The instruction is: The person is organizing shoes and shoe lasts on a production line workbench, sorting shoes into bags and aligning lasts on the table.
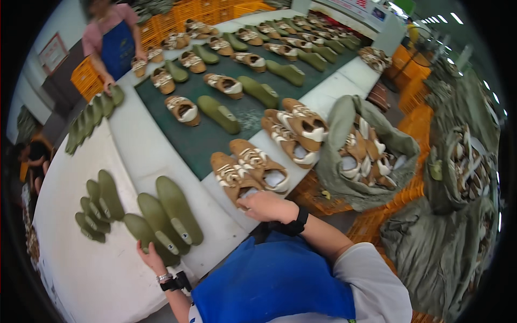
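Observation:
My left hand [153, 260] is at the heel ends of a fanned group of olive-green insoles [153, 213], fingers stretched out and touching the edge of the nearest one. With curled fingers my right hand [266, 206] grips a brown lace-up shoe [230, 175] at its heel opening; some fingertips are hidden inside. Close beside that shoe sits its like, a brown shoe with white laces [261, 164]. Another brown pair [293, 129] stands farther along the table edge. A smaller fan of green insoles [99, 204] lies on the left.
Rows of brown shoes and green insoles cover a dark green mat [156, 121] on the white table [145, 161]. At the right, a grey-green sack [336, 177] full of shoes rests on orange crates [318, 196]. Across the table a co-worker [116, 43] touches a row of insoles.

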Available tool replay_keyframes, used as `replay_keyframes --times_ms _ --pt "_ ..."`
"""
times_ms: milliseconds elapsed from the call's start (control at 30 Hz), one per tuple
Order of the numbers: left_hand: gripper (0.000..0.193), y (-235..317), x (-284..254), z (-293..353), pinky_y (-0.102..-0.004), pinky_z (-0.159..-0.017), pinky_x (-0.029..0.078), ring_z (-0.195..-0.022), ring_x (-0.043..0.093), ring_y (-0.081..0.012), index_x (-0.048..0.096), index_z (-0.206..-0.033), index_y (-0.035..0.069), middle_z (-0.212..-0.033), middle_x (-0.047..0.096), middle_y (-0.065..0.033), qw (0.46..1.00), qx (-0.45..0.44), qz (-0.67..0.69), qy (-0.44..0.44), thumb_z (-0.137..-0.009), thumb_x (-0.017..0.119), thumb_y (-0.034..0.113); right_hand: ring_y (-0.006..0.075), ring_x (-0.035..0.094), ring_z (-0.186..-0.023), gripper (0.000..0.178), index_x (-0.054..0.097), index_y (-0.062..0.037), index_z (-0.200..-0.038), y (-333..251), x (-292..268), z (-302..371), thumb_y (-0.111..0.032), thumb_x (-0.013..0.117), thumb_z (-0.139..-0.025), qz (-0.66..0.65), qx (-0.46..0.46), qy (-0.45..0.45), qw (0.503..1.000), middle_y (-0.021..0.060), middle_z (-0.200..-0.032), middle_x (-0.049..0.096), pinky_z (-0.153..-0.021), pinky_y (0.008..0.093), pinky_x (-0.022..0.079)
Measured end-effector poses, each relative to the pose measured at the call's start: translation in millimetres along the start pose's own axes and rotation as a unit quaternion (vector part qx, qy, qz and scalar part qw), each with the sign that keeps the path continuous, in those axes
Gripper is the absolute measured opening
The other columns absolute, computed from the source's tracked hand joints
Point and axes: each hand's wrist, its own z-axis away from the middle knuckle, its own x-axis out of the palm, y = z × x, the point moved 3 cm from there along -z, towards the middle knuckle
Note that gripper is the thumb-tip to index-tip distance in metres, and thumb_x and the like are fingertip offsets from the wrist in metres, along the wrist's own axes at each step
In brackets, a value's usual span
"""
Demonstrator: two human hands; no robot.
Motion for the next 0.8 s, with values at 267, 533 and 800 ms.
replay_keyframes --times_ms 267,533,800 --pt "0.044 -15.8 -4.9 -3.0 -0.0331 -0.096 0.037 -0.109 0.048 -0.0246 0.043 -0.126 -0.001 -0.124 0.049 -0.0149 1.000 -0.010 -0.001 -0.001 -0.085 0.055 0.006 0.0283 0.063 -0.079 0.031 0.058 -0.0062 -0.110 117.8 -64.4 71.8 -0.010 0.060 -0.079 0.005 0.211 0.447 0.869 0.0119 -0.106 0.059 -0.071 0.0363 0.051" --pt "0.047 31.1 0.3 20.3 -0.0393 -0.101 0.033 -0.117 0.044 -0.0330 0.042 -0.126 -0.007 -0.129 0.044 -0.0216 0.923 0.214 -0.287 0.140 -0.084 0.056 0.009 0.0301 0.062 -0.075 0.016 0.063 -0.0010 -0.095 268.5 -118.6 168.8 -0.006 0.054 -0.083 -0.003 0.305 0.677 0.670 0.0164 -0.085 0.064 -0.068 0.0355 0.049" --pt "0.031 232.1 225.7 111.3 -0.0391 -0.100 0.034 -0.115 0.048 -0.0303 0.052 -0.112 -0.005 -0.118 0.054 -0.0170 0.885 0.398 -0.112 -0.213 -0.081 0.053 -0.001 0.0384 0.054 -0.098 0.029 0.054 -0.0061 -0.115 423.4 -80.5 294.8 -0.018 0.045 -0.089 0.020 0.439 0.614 0.656 0.0202 -0.104 0.059 -0.084 0.0442 0.044"
